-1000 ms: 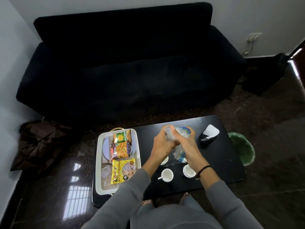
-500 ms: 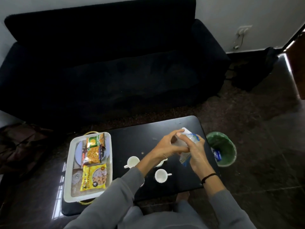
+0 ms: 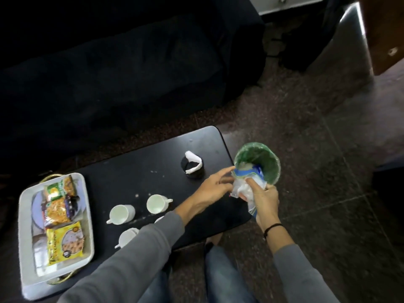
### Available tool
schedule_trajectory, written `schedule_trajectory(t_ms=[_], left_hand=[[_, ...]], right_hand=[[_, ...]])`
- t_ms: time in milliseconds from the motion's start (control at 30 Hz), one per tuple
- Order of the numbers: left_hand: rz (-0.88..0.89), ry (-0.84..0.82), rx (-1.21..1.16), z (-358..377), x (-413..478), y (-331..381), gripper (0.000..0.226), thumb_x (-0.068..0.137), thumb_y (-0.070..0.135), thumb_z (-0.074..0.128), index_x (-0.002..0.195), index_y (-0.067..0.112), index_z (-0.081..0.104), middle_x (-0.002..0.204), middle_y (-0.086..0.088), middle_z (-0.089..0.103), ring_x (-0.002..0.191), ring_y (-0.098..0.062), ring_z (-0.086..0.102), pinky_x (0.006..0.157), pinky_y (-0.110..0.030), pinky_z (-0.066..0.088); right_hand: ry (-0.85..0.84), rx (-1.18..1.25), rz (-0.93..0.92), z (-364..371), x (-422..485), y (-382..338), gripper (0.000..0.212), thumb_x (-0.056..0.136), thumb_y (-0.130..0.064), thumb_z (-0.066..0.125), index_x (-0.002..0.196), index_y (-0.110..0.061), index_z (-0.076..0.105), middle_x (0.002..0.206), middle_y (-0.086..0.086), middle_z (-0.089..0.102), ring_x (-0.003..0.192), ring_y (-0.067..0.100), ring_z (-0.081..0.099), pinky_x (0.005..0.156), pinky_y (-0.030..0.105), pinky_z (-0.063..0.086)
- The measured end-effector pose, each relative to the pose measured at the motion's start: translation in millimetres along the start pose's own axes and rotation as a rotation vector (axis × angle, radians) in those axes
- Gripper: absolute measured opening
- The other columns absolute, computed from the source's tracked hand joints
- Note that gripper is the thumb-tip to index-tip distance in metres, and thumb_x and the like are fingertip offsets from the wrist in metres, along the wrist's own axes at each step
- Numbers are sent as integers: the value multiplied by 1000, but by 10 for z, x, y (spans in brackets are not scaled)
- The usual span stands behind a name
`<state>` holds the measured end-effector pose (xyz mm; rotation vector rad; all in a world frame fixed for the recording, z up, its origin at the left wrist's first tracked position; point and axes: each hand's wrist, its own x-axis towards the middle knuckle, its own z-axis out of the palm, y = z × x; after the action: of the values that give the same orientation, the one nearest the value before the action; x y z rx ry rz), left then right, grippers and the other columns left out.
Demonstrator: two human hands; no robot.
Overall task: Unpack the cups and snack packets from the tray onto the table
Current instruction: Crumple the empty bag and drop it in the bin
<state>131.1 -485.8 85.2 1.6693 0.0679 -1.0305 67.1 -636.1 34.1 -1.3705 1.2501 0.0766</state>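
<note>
Head view. White tray (image 3: 24,232) with gold handles sits at the left end of the black table (image 3: 135,169). Three snack packets lie in it in a row: green packet (image 3: 57,188) at the far end, orange-brown packet (image 3: 58,210) in the middle and overlapping it, yellow packet (image 3: 65,243) nearest the person. Something clear and pale lies under and beside them in the tray, can't tell what.

White cups with handles are on the table, out of the tray: one cup (image 3: 121,214) just right of the tray, a second cup (image 3: 156,203) further right, a third cup (image 3: 127,236) nearer the person and partly behind the left sleeve (image 3: 135,259). A sliver of a fourth white piece shows at the sleeve's edge.

Left hand (image 3: 213,191) reaches over the table's right end, fingers straight and spread, tips at the blue edge of a crumpled plastic wrapper (image 3: 241,186); not curled round it. Right hand (image 3: 265,202), black band on the wrist, hangs past the table edge with fingers curled, gripping the wrapper. The wrapper's top is just over the rim of the green bin (image 3: 270,165), which stands on the floor beside the table.

A black holder (image 3: 193,171) with white tissue stands on the table near the left hand. A dark sofa (image 3: 131,66) is behind the table.
</note>
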Motion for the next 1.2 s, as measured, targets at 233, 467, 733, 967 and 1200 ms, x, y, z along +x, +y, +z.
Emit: schedule_trajectory(t_ms=[233, 467, 733, 967, 1200], left_hand=[[-100, -43, 39, 532, 836, -113, 59, 90, 14, 62, 144, 34, 50, 132, 5, 65, 100, -5, 63, 73, -19, 51], [-216, -26, 1, 795, 1729, -328, 64, 92, 10, 58, 151, 28, 43, 136, 7, 56, 102, -6, 59, 79, -28, 56], [-281, -15, 19, 858, 2500, -641, 71, 95, 3, 53, 159, 24, 29, 155, -2, 45, 130, -17, 52, 94, -37, 57], [-312, -13, 44, 800, 2496, -758, 66, 95, 0, 50, 156, 18, 33, 149, -7, 51, 129, -19, 54, 98, -40, 56], [-269, -8, 58, 728, 2287, -673, 66, 95, 3, 53, 156, 21, 35, 146, -4, 54, 127, -17, 55, 97, -39, 57]], right_hand=[[40, -23, 56, -239, 737, -37, 47, 75, -41, 82, 109, -14, 66, 110, 17, 72, 95, 34, 73, 67, 40, 64], [67, -259, 23, -347, 1513, 50, 59, 79, -36, 84, 115, -12, 45, 116, 14, 62, 83, 21, 66, 64, 36, 56], [43, -446, -117, -114, 2310, 182, 72, 84, -34, 84, 136, -2, 46, 131, 20, 57, 125, 40, 56, 101, 47, 49], [-15, -557, -71, -51, 2445, 227, 44, 93, -21, 74, 126, 2, 56, 126, 21, 62, 120, 36, 60, 91, 33, 47], [-57, -546, -147, 39, 2132, 233, 32, 93, -19, 74, 118, -1, 64, 121, 14, 70, 113, 29, 66, 94, 32, 47]])
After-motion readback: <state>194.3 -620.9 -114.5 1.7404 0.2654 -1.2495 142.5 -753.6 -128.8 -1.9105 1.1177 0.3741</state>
